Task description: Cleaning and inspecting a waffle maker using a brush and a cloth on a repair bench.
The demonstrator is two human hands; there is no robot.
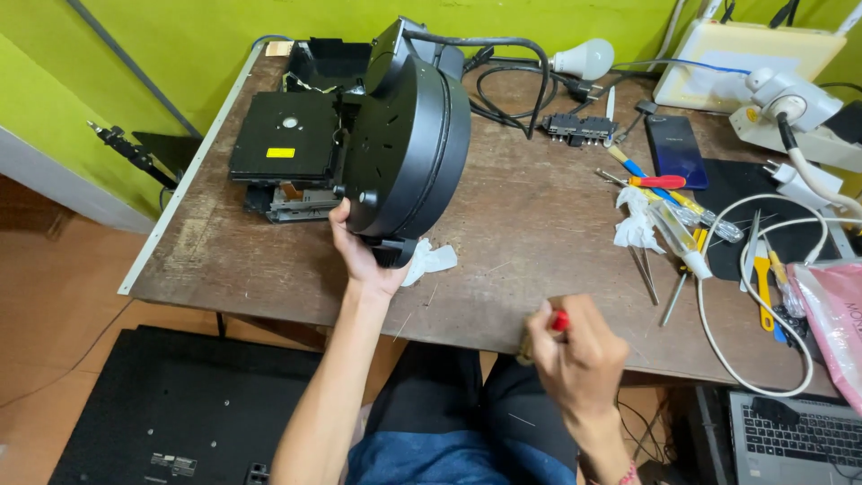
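Observation:
My left hand (pixel 361 256) grips the lower edge of a round black device housing (pixel 409 148), holding it tipped up on its edge on the wooden table (pixel 530 242). A flat black drive unit (pixel 285 148) with a yellow sticker sits attached behind the housing on the left. My right hand (pixel 579 355) is closed around a small red-handled tool (pixel 559 320) at the table's near edge. A crumpled white tissue (pixel 431 260) lies just right of my left hand.
Screwdrivers (pixel 660 182), tweezers (pixel 646 274) and another tissue (pixel 636 224) lie to the right. A dark phone (pixel 675 148), a white bulb (pixel 584 59), cables, a white box (pixel 750 49), a pink bag (pixel 835 314) and a laptop (pixel 795 440) are around. A black panel (pixel 180 404) lies on the floor.

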